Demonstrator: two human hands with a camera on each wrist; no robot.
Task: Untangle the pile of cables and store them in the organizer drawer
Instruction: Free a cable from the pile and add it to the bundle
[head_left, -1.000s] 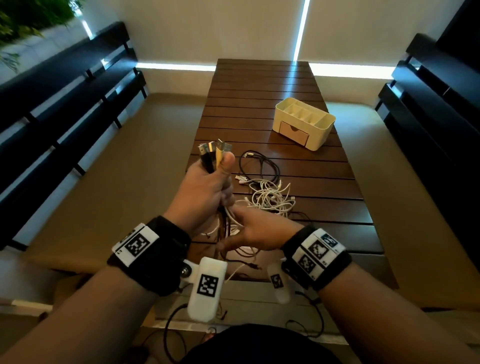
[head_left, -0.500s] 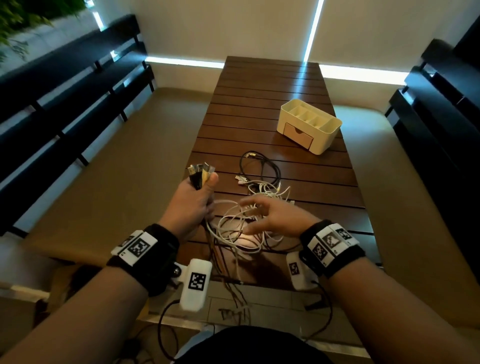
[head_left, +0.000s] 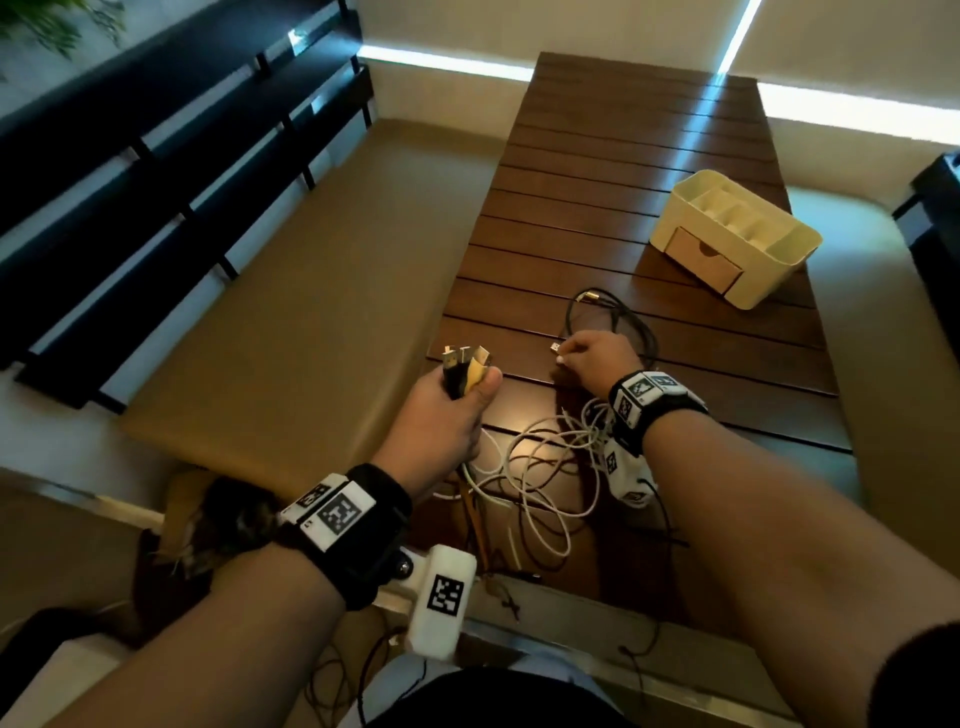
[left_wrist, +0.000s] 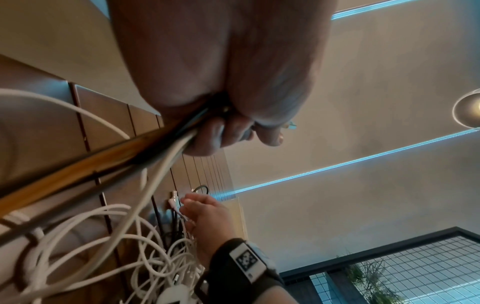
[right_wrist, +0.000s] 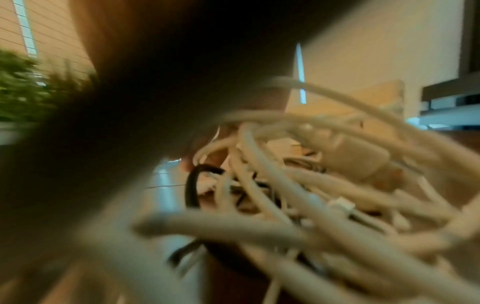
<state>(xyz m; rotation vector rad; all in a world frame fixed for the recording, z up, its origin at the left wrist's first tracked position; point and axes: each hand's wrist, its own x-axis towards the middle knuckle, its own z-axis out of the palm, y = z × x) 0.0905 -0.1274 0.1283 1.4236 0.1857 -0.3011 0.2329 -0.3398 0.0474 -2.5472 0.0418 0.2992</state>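
Observation:
My left hand (head_left: 464, 397) is held up at the table's near left edge, fist curled round a bundle of cable ends (head_left: 466, 362) with black and yellow USB plugs sticking up; the left wrist view shows the held cables (left_wrist: 166, 148) running out below my fingers (left_wrist: 221, 133). My right hand (head_left: 592, 361) reaches forward, its fingertips pinching a white cable just behind its USB plug (head_left: 555, 347) (left_wrist: 173, 199) on the table. A tangle of white cables (head_left: 545, 457) (right_wrist: 324, 185) lies under my right wrist. A black cable (head_left: 631, 325) loops past my right hand. The cream organizer (head_left: 779, 260) has its brown drawer (head_left: 704, 262) shut.
The slatted wooden table (head_left: 623, 171) runs away from me, with tan cushioned benches (head_left: 311, 291) on both sides and dark slatted backrests (head_left: 156, 156) at the left. Some cables hang over the near table edge (head_left: 483, 540). The right wrist view is blurred.
My right hand has left the white tangle and moved forward to the white USB plug. My left hand keeps its grip on the bundle; the camera has tilted left.

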